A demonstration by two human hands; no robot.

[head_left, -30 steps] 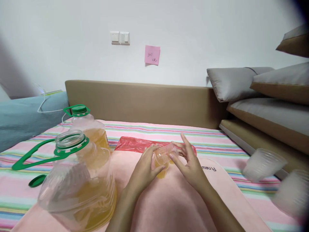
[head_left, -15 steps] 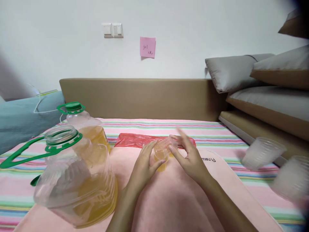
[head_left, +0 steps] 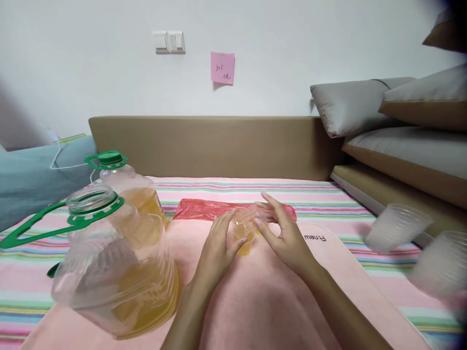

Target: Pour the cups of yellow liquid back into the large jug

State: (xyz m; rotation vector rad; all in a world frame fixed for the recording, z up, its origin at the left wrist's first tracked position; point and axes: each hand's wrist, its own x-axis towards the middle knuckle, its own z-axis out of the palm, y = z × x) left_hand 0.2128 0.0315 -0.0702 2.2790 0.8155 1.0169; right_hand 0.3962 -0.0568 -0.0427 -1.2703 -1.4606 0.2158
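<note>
My left hand (head_left: 217, 248) curls around a clear plastic cup (head_left: 245, 249) with yellow liquid in it, low over the pink mat (head_left: 255, 296). Thumb and fingers sit on either side of that cup. In my right hand (head_left: 292, 240) is a second clear plastic cup (head_left: 251, 215), tipped sideways with its mouth toward the first one. The index finger of that hand sticks up, off the cup. A patch of yellow shows behind the right thumb; what it belongs to is hidden.
An uncapped jug (head_left: 142, 296) of yellow liquid with a green handle stands at left, a capped jug (head_left: 140, 194) behind it. A red plastic bag (head_left: 197, 210) lies beyond my hands. Stacked clear cups (head_left: 397, 228) rest at right, near cushions (head_left: 408, 146).
Both hands keep nearly the same place and grip. The tipped cup stays over the other cup, and my right index finger has shifted slightly. The whole view has moved a little.
</note>
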